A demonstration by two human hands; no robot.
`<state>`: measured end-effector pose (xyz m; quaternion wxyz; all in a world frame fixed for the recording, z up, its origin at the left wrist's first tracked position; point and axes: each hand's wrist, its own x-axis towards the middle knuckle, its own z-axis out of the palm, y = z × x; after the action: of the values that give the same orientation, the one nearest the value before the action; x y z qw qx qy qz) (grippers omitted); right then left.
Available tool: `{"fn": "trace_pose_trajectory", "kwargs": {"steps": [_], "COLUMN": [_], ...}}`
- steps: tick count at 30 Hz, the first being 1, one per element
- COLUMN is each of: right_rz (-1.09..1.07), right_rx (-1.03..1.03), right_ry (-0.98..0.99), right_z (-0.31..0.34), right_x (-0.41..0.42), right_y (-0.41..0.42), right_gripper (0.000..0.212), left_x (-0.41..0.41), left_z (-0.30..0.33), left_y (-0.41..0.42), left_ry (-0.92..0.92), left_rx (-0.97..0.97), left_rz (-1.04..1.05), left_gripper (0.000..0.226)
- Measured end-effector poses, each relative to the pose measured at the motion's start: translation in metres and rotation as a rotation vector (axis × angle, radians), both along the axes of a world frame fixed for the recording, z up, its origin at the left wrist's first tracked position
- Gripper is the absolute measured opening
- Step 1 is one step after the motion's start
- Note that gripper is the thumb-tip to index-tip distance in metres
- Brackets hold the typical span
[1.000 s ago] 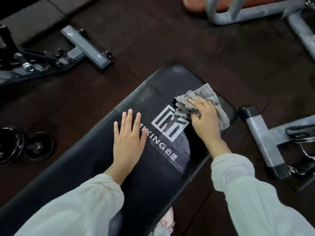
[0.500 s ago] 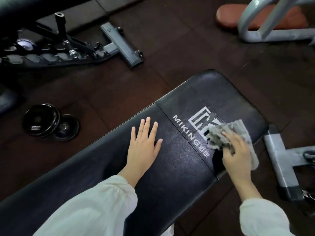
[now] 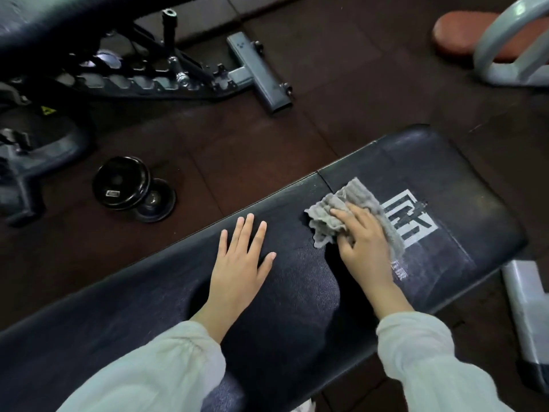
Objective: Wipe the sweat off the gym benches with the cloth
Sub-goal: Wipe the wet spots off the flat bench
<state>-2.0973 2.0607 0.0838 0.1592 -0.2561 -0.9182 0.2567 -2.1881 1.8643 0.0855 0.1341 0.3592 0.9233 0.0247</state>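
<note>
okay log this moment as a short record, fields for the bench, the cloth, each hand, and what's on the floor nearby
bench: black padded bench, white logo near its far end
cloth: grey cloth, crumpled, lying on the bench beside the logo and partly over it
right hand: right hand presses on the cloth, fingers partly curled over it
left hand: left hand flat on the bench, fingers spread, holding nothing
floor: dumbbell to the left of the bench; another bench's frame beyond it
</note>
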Motion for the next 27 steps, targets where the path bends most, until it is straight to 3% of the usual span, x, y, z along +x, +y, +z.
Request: {"fn": "trace_pose_trajectory", "kwargs": {"steps": [5,9,11,15,22,27], "right_rz": [-0.101,-0.116,-0.038,0.101,0.395,0.616], "right_rx": [0.107,0.089,0.077,-0.021,0.119,0.137], "right_ry": [-0.037,-0.168,-0.213,-0.265,-0.277,-0.268], "right_z": [-0.009,0.006,0.024,0.076,0.135,0.164], "right_x": [-0.013,-0.012,-0.008,-0.016,-0.020,0.002], "right_y": [-0.014,-0.037,-0.054,-0.104,-0.223,-0.341], "right_gripper": [0.045,0.049,0.053,0.062,0.032,0.029], "left_x": [0.003,0.007,0.011,0.016,0.052,0.086], "left_z": [0.005,0.030,0.049,0.104,0.168,0.201], "left_y": [-0.001,-0.004,-0.016,-0.049,-0.156,-0.274], "left_ry": [-0.054,-0.148,-0.138,-0.097,-0.107,-0.121], "left_rx": [-0.047,-0.051,-0.056,-0.060,-0.029,-0.062], "left_rz": [0.011,0.046,0.059,0.163,0.468,0.613], "left_gripper": [0.057,0.073,0.077,0.054,0.054,0.054]}}
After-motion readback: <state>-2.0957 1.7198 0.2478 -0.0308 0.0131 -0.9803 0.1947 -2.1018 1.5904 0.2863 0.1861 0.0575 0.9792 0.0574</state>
